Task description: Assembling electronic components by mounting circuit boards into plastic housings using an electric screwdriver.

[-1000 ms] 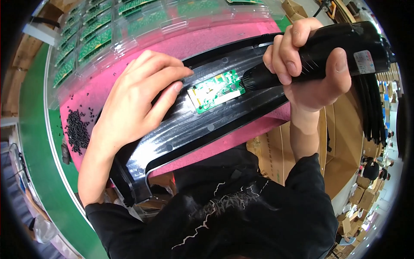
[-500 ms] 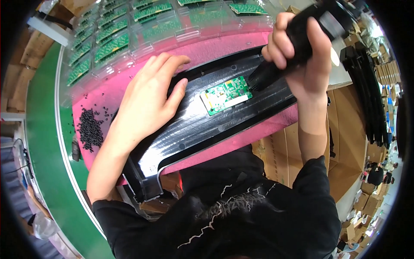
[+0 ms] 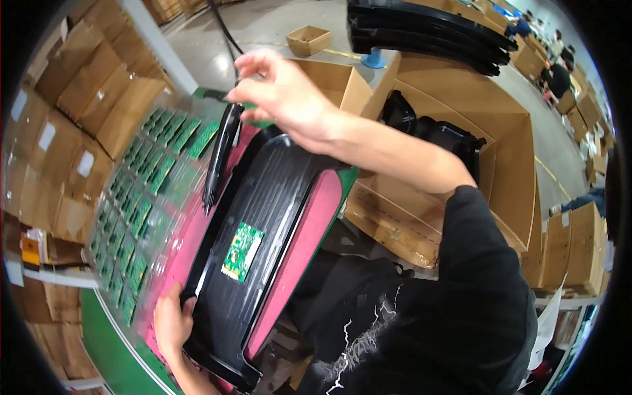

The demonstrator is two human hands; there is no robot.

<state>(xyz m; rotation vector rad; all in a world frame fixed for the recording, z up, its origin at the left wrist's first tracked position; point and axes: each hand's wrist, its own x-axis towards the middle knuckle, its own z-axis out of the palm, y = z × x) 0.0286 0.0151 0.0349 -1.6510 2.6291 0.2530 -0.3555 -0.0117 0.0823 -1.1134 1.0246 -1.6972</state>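
A long black plastic housing (image 3: 227, 313) lies on a pink mat (image 3: 322, 207), its hollow side up. Inside it sits a green circuit board (image 3: 242, 252). My left hand (image 3: 172, 322) holds the housing's near left edge, fingers curled at the rim. Beyond the far end, my right hand (image 3: 280, 95) is raised with its fingers apart. Just below those fingers is a black power screwdriver (image 3: 224, 158), tip down, beside the housing's left side. A cord runs up behind the hand. Whether a fingertip still touches the screwdriver is hard to see.
Clear plastic trays (image 3: 141, 217) of green circuit boards stand along the left. On the right, an open cardboard box (image 3: 507, 151) contains black plastic parts. Stacked black housings (image 3: 428, 33) are at the back. Other people work at the far right.
My view has swung to the right. My right hand has taken the screwdriver off the board to the housing's far side and loosened its grip. My left hand now grasps the rim.
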